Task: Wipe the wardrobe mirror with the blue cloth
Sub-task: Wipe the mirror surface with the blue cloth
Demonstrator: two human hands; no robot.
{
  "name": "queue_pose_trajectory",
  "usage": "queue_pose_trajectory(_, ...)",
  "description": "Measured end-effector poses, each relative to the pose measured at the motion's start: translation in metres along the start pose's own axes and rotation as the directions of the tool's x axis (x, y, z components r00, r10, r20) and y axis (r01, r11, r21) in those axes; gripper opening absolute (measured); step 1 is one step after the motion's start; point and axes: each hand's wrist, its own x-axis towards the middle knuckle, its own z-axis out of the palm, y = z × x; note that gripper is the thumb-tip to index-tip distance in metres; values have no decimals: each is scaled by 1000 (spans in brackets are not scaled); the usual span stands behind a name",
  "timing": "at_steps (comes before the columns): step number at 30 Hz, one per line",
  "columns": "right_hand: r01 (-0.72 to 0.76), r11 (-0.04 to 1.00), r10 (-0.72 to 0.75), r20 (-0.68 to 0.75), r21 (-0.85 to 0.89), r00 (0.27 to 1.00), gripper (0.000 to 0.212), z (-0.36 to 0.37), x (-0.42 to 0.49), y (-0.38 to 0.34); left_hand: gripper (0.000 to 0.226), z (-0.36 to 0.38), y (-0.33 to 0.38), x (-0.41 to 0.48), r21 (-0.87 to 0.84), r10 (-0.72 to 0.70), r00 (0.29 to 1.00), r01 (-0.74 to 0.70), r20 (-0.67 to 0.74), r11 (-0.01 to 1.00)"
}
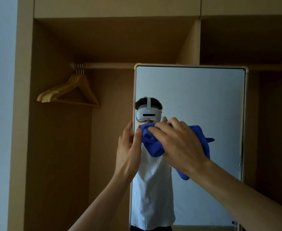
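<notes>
Both arms reach up: right hand (pixel 178 144) presses blue cloth (pixel 152 144) on mirror (pixel 203 97).

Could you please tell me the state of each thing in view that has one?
mirror: upright, held at its left edge.
blue cloth: bunched, pressed against the glass.
left hand: grips the mirror's left edge.
right hand: holds the blue cloth.
hangers: hanging together on the rail.
</notes>
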Motion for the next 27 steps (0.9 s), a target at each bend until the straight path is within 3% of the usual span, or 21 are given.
queue_pose_trajectory(3, -38, 999, 36, -50, -39, 998, 36, -15, 21, 20, 75, 4, -2, 2, 47, -4, 1000, 5, -18, 999)
queue_pose_trajectory(7, -91, 995, 90, -32, -29, 995, 34, -28, 38, 41, 64, 12, -4, 1, 151, 4, 995, 11, -103, 989)
queue_pose_trajectory(16, 59, 997, -62, 48, 54, 997, 22, -6, -20, 30, 56, 25, -9, 1, 237, -43, 983, 85, -180, 968)
queue_pose_trajectory(22, 81, 996, -82, 18, 37, 996, 22, -4, -25, 38, 64, 33, -5, -4, 290, -42, 979, 101, -201, 952)
queue_pose_trajectory(27, -29, 999, 29, 17, -31, 999, 37, -29, -5, 63, 81, 40, 0, -8, 298, -50, 978, 111, -204, 948)
